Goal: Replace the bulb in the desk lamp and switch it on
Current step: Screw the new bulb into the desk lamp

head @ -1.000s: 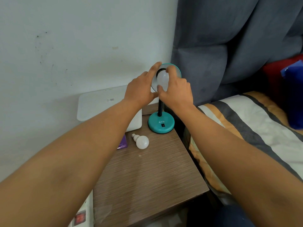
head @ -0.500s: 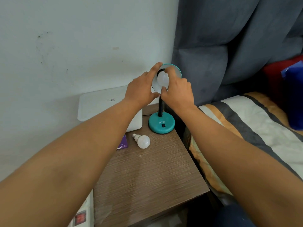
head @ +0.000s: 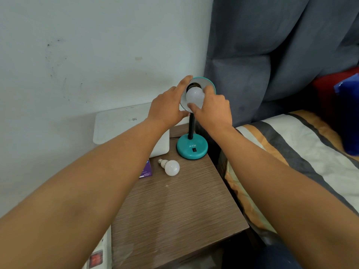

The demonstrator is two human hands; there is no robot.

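My right hand [head: 212,111] is on the bulb [head: 194,97] in the desk lamp [head: 192,146], thumb under its dome, fingers [head: 208,90] curled over the top, closed around the glass. My left hand [head: 167,109] steadies the shade [head: 210,86], fingers spread along its rim, thumb tucked beneath. The bulb sits at the mouth of the shade, its neck toward the dark socket; whether the thread is engaged I can't tell from here.

This bulb should be light, smooth and a bit slippery, with a thin shell, so I'd grip it round its widest part and turn gently rather than squeeze. The gooseneck looks bendy, which is why the shade needs bracing.

Compared with half a second ago, my thumb has crept round the lower side of the bulb and more of the dome shows, so I judge I'm mid-twist. The spare bulb [head: 171,167] lies on its side on the bench [head: 174,210], just in front of the teal base, same spot as before. Switch on the base untouched.
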